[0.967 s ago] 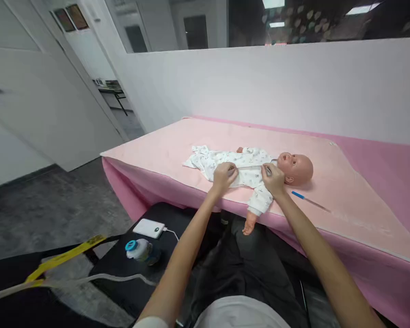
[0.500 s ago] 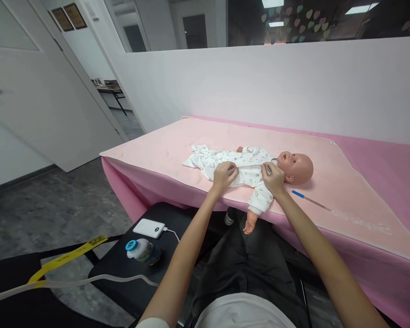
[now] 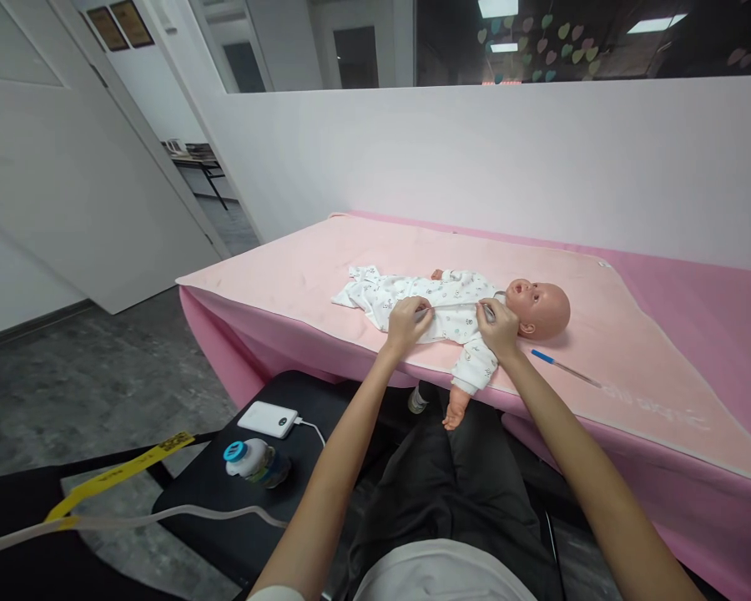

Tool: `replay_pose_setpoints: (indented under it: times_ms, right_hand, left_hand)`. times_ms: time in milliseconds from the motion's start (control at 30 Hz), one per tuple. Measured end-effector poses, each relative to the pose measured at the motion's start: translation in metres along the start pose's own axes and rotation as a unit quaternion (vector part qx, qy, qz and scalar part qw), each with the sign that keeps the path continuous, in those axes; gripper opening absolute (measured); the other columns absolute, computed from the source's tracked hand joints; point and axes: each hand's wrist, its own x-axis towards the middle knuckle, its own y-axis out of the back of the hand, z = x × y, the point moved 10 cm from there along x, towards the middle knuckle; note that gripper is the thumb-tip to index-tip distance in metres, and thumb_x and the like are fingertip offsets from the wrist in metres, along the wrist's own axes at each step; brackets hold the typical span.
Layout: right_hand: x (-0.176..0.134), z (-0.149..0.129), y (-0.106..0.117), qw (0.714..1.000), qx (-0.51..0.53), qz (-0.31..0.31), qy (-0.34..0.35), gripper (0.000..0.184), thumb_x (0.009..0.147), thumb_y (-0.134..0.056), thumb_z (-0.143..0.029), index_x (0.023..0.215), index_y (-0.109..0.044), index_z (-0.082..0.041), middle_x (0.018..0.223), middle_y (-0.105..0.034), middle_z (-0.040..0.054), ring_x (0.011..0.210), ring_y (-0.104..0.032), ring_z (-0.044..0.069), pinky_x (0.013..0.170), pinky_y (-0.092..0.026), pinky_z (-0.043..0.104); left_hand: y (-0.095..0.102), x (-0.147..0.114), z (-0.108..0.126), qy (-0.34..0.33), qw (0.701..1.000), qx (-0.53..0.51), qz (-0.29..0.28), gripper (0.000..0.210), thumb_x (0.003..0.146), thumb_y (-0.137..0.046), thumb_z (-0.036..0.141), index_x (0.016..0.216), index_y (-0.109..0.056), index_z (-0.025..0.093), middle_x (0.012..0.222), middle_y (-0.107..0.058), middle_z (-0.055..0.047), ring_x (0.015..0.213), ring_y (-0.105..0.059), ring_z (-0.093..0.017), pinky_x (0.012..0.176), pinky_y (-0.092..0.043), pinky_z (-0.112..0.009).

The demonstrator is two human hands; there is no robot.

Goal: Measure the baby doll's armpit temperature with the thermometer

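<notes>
Baby doll [image 3: 541, 307] in white printed onesie [image 3: 435, 302] lies on back on pink counter [image 3: 676, 334], near front edge. Left hand [image 3: 406, 321] pinches onesie fabric at doll's belly; right hand [image 3: 498, 324] pinches fabric at doll's chest. Blue pen [image 3: 563, 366] just beside doll's head. Power bank [image 3: 267, 419], bottle [image 3: 254, 462] on black seat, well apart from doll.

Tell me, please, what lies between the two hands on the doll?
In the head view, between the left hand and right hand lies the doll's white printed romper, its front edge stretched between them.
</notes>
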Motion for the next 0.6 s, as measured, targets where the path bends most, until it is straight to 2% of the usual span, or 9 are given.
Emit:
replay_pose_setpoints:
  times_ms: [500,600]
  right_hand:
    - [0.001,0.002,-0.002,1.000,-0.013,-0.003,0.001,0.018,0.084,-0.045,-0.026,0.078,-0.061,-0.018,0.069,-0.068,0.0035,0.063,-0.062,0.015,0.057,-0.042,0.024]
    - [0.002,0.002,-0.003,1.000,-0.013,-0.006,-0.001,0.018,0.084,-0.045,-0.026,0.078,-0.061,-0.018,0.069,-0.068,0.0037,0.063,-0.062,0.016,0.057,-0.042,0.024]
  left_hand:
    - [-0.002,0.001,-0.005,0.017,1.000,0.003,-0.002,0.006,0.080,-0.052,0.024,0.076,-0.054,0.020,0.076,-0.062,-0.001,0.076,-0.056,-0.015,0.073,-0.043,-0.029]
    - [-0.005,0.010,0.008,0.028,0.999,-0.035,-0.014,0.006,0.080,-0.053,0.025,0.080,-0.055,0.019,0.077,-0.062,-0.002,0.075,-0.057,-0.015,0.074,-0.046,-0.030]
